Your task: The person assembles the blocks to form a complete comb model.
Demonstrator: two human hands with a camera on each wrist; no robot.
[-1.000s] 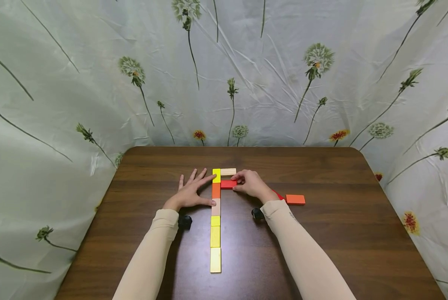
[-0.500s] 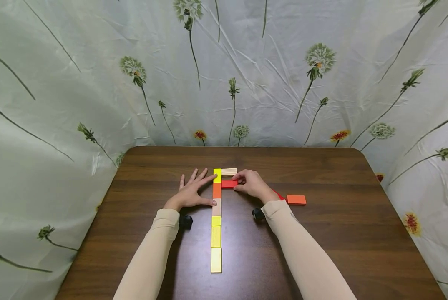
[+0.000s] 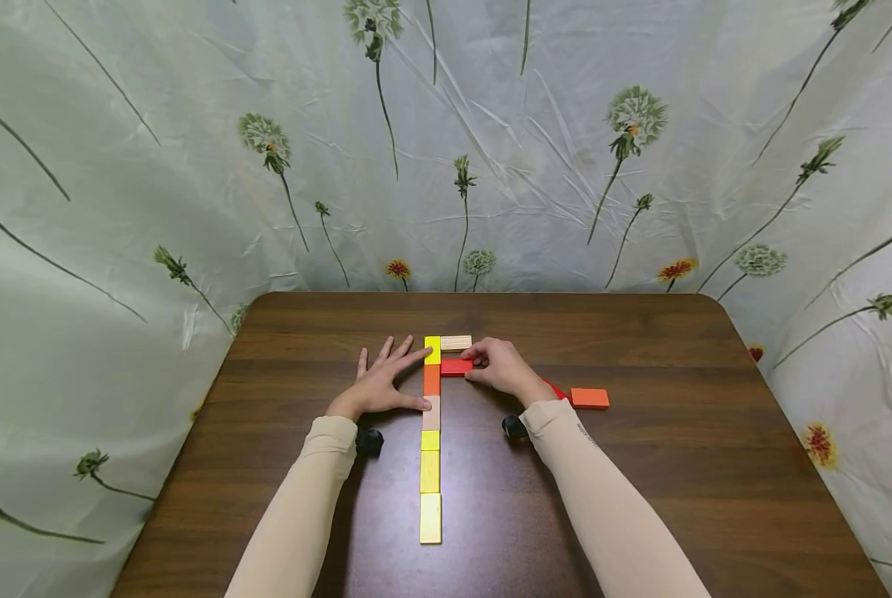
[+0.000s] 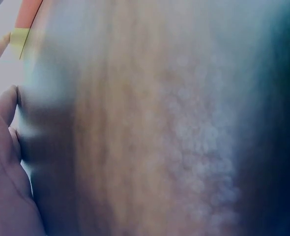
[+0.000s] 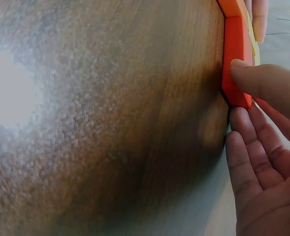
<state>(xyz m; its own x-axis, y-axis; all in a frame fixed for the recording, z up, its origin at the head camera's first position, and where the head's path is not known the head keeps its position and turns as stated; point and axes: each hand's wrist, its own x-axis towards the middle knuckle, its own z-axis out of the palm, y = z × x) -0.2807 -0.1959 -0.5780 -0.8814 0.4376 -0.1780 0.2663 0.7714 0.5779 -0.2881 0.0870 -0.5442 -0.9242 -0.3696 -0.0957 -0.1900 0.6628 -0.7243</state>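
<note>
A straight column of flat blocks lies on the table, with a yellow block [image 3: 432, 341] at its far end, then an orange block [image 3: 432, 380] and a pale pink block [image 3: 433, 419]. My left hand [image 3: 377, 387] is spread on the column's left side. Its index fingertip touches the far yellow block and its thumb touches the pale pink one. My right hand [image 3: 502, 366] pinches the right end of a red block [image 3: 454, 367], which lies against the column's right side. In the right wrist view the thumb presses on the red block [image 5: 237, 46].
A striped light wooden block [image 3: 456, 342] lies beyond the red one, against the far yellow block. An orange-red block [image 3: 590, 399] and a partly hidden red block [image 3: 556, 388] lie by the right wrist. Yellow blocks [image 3: 430, 471] continue the column nearer. A flowered curtain [image 3: 543, 166] hangs behind the table.
</note>
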